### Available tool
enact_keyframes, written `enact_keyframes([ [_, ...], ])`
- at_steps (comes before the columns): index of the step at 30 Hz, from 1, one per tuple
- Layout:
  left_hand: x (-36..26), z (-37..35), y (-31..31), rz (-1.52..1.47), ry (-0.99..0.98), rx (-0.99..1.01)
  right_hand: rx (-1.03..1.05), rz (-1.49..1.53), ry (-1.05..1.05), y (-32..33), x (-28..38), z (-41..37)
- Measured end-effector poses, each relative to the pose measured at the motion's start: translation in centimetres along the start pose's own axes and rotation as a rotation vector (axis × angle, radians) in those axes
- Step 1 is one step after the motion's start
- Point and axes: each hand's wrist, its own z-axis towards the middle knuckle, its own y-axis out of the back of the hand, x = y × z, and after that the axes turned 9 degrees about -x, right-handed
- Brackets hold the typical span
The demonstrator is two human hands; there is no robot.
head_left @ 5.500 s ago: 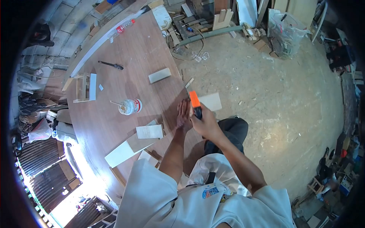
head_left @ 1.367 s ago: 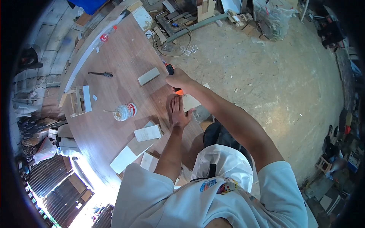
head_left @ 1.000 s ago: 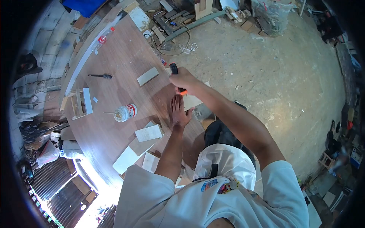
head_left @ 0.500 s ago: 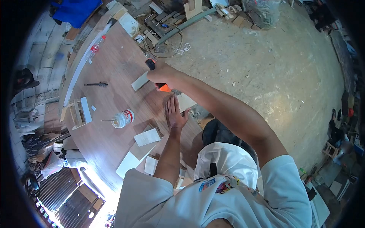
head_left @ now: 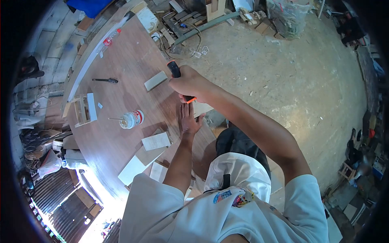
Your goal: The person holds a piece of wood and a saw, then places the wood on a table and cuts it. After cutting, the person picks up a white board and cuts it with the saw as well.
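My right hand [head_left: 188,83] is closed around a black-and-orange tool [head_left: 174,69]. The tool's black end sticks out beyond my fist, and an orange-edged part shows below it; its exact kind is not clear. Just under it, my left hand [head_left: 189,121] lies flat with fingers stretched out, at a pale board [head_left: 201,108] by the table's edge. My forearm and hands cover part of this board. A small pale wood block [head_left: 156,81] rests on the brown table [head_left: 129,81] to the left of my right hand.
On the table are a jar with a stick in it [head_left: 132,119], a dark slim tool [head_left: 105,80], a small wooden frame [head_left: 86,109] and a plastic bottle [head_left: 111,37]. Several pale boards [head_left: 156,141] lie beside my left forearm. Wood scraps [head_left: 190,20] are heaped on the floor beyond.
The view has shifted slightly. My right hand, still holding the tool, has moved a little to the right and tilted; less orange shows. My left hand stays flat in place.
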Motion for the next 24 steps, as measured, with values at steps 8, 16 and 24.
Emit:
enact_keyframes([
  [8, 0.3, -0.2, -0.5, -0.068, -0.023, -0.042, -0.011, -0.014, 0.009, 0.5, 0.0, -0.8],
  [16, 0.3, -0.2, -0.7, -0.072, -0.013, -0.049, -0.003, -0.015, -0.019, 0.4, 0.7, -2.1],
  [24, 0.5, -0.5, -0.8, -0.056, 0.021, -0.007, 0.007, -0.022, -0.018, 0.1, 1.6, -3.9],
])
